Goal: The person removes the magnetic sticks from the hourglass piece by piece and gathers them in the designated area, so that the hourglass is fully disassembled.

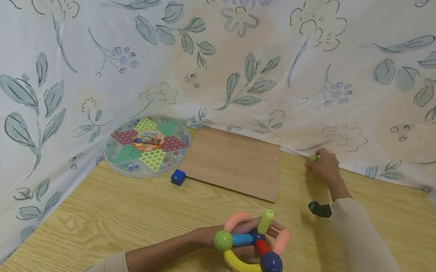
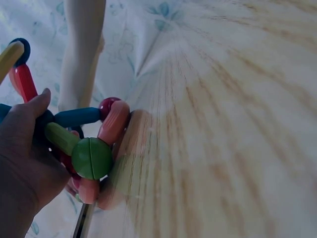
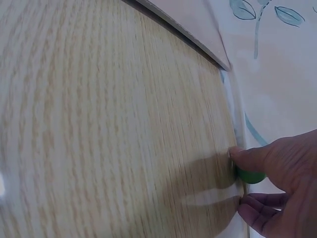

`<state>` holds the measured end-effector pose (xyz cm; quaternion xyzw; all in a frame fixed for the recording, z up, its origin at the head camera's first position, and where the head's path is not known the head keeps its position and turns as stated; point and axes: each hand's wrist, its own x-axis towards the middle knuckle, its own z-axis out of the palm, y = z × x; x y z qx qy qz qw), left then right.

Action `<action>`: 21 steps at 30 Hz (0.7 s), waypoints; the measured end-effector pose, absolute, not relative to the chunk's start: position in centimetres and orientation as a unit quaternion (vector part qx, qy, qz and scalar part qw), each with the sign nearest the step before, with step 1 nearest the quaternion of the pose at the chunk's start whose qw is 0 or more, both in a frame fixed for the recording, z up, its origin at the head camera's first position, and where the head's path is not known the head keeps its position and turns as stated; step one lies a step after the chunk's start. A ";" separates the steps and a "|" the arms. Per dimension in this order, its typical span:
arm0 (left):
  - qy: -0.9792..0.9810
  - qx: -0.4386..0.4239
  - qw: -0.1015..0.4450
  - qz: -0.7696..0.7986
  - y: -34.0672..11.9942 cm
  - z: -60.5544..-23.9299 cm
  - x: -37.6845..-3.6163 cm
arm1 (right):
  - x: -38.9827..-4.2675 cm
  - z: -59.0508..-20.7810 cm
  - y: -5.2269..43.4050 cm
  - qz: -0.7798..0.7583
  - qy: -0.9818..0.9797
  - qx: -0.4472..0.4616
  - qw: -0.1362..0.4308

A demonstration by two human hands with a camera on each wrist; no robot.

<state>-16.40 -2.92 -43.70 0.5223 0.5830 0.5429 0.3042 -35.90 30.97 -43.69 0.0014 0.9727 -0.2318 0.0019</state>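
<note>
Held in my left hand point(image 1: 246, 227) is a construction of magnetic rods and balls point(image 1: 242, 266). It has yellow, blue, red, peach and light green rods, with a green ball point(image 1: 223, 240) and a dark blue ball point(image 1: 271, 264) at its corners. In the left wrist view, the thumb and palm wrap around its rods, low over the table; the other fingers are mostly hidden behind it. Far off at the table's back edge, my right hand point(image 1: 326, 166) pinches a small green ball point(image 3: 251, 176) between thumb and fingers, beside the cloth.
A dark green curved piece point(image 1: 319, 209) lies by the right sleeve. Toward the back are a flat brown board point(image 1: 235, 163) and a round Chinese checkers set point(image 1: 147, 143), with a small blue cube point(image 1: 178, 177) in front. Flowered cloth point(image 1: 229, 62) hangs behind the wooden table point(image 1: 103, 213).
</note>
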 end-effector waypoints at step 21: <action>0.582 0.523 0.305 0.543 -3.0 -44.6 -16.6 | -34.9 -41.1 30.3 -0.236 0.970 0.003 0.050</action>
